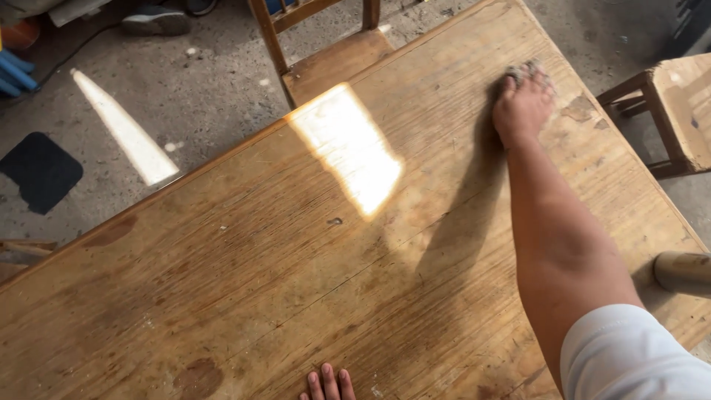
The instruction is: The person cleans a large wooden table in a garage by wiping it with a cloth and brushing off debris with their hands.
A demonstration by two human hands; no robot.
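Note:
My right hand [522, 104] is stretched out across the far part of a long wooden table [244, 281]. It presses a small grey wad, like steel wool [521, 73], flat against the tabletop, fingers closed over it. Only the fingertips of my left hand [328, 384] show at the bottom edge, resting flat on the near part of the table with nothing in them. A bright patch of sunlight [348, 148] lies on the wood between the hands.
A wooden chair [337, 59] stands at the table's far side. Another wooden stool or chair [678, 111] is off the right edge. A rounded wooden end [681, 272] pokes in at right. Concrete floor [185, 89] with a dark mat [41, 170] and a shoe [155, 21].

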